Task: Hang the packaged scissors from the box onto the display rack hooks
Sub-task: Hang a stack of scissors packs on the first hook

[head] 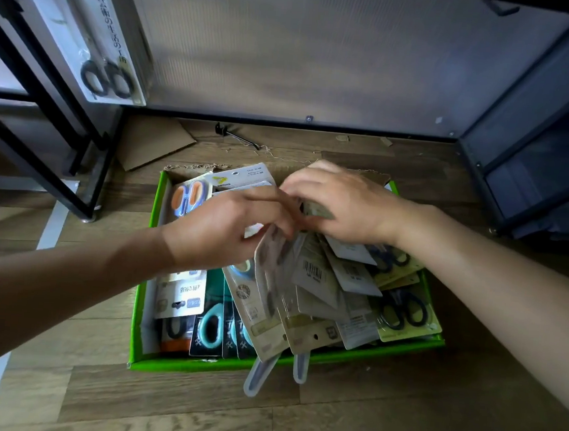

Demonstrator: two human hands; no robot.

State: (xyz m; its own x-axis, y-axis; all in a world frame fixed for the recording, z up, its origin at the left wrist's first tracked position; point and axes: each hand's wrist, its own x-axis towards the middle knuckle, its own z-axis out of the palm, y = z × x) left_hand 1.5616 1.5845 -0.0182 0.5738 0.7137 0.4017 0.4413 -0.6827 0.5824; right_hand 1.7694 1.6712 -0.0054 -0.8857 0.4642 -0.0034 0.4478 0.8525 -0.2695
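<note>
A green cardboard box [142, 292] on the wooden floor is full of packaged scissors. Both hands are over it. My left hand [220, 230] pinches the upper ends of several beige-carded scissor packs [290, 284], which fan downward past the box's front wall. My right hand [342, 206] curls over the tops of the same packs from the right. Packs with orange-blue handles [188, 196], teal handles [211, 326] and black handles [404, 308] lie in the box. One packaged pair with black handles [96, 34] hangs on the rack at upper left.
A black metal rack frame [44, 118] stands at left, and a dark cabinet [538, 168] at right. A loose black hook [238, 137] and cardboard scraps [155, 145] lie on the floor behind the box. A translucent back panel [308, 45] rises behind.
</note>
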